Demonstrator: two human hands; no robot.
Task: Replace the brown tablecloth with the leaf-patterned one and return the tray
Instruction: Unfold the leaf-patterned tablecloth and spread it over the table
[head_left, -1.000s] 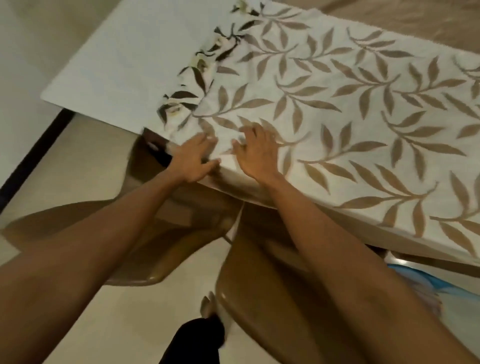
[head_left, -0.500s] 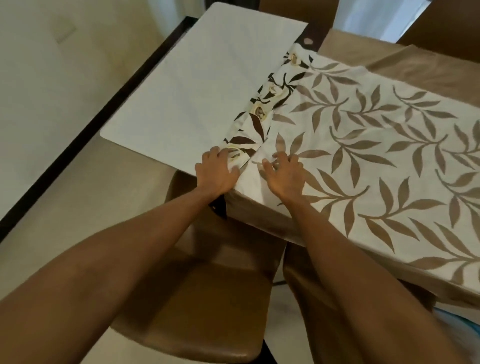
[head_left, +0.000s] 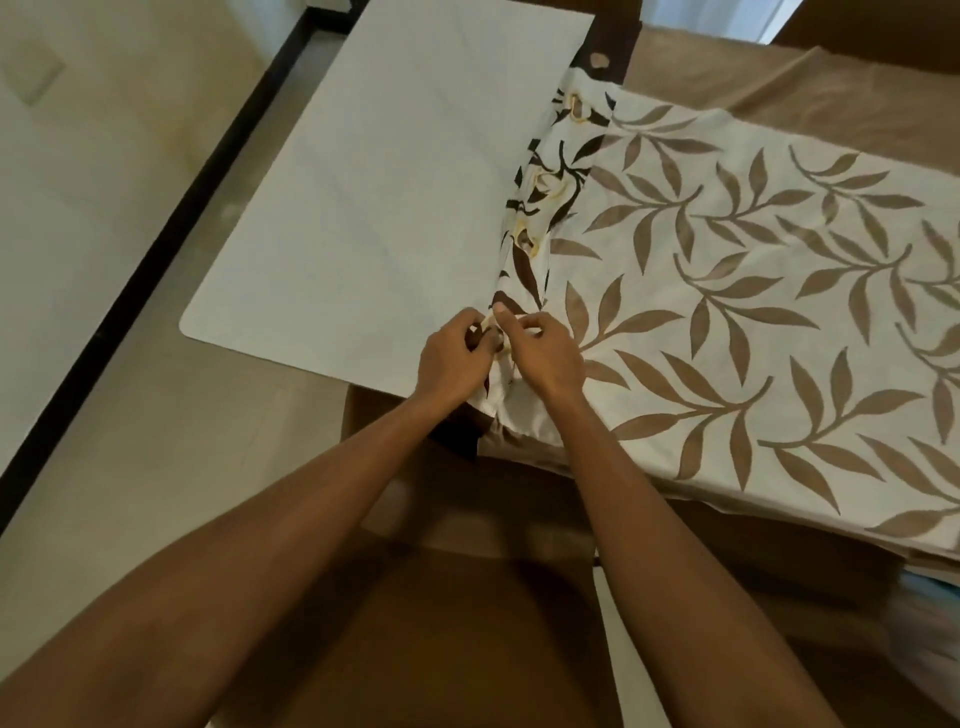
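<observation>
The leaf-patterned tablecloth (head_left: 753, 322) lies part-folded as a broad strip on top of the brown tablecloth (head_left: 779, 73), which covers the counter (head_left: 453, 440). The strip's long axis runs left to right along the counter. Its left end is at the hands and its right end is out of frame. The near long edge follows the counter's near edge.

At the left end, a band of darker leaf-and-flower print is bunched along the fold. Both hands work this near-left corner. The left hand (head_left: 451, 361) and the right hand (head_left: 543, 356) are almost touching, and the fingers (head_left: 519, 323) of each are curled and clamped on a small gather of fabric. The pinch is probably meant to separate the layers at the corner so the next fold can be opened.

A white panel (head_left: 374, 197) extends flat to the left, past the counter's end. It may be the cloth's own reverse side, but the view does not confirm this.

A brown chair (head_left: 467, 639) stands below the forearms. The brown tablecloth has not yet been removed, and the tray is not in view.
</observation>
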